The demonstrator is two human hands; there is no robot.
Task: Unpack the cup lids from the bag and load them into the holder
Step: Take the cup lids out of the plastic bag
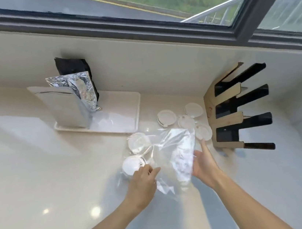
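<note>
A clear plastic bag [173, 155] lies crumpled on the pale counter between my hands. My left hand [143, 182] pinches its left edge, next to a white stack of lids [131, 166]. My right hand [204, 162] is open with straight fingers against the bag's right side, its forefinger pointing at a loose lid [204, 131]. Several more white lids lie loose nearby: one lid [167, 117], another lid [193, 109], a third lid [185, 122], and a lid under the bag [138, 142]. The cardboard holder [227, 115] with black slots stands at the right against the wall.
A white tray [120, 118] at the back carries a silver foil pouch [68, 106] and a black bag [73, 67]. The wall and the window sill run along the back. Bare counter [38, 167] stretches to the left.
</note>
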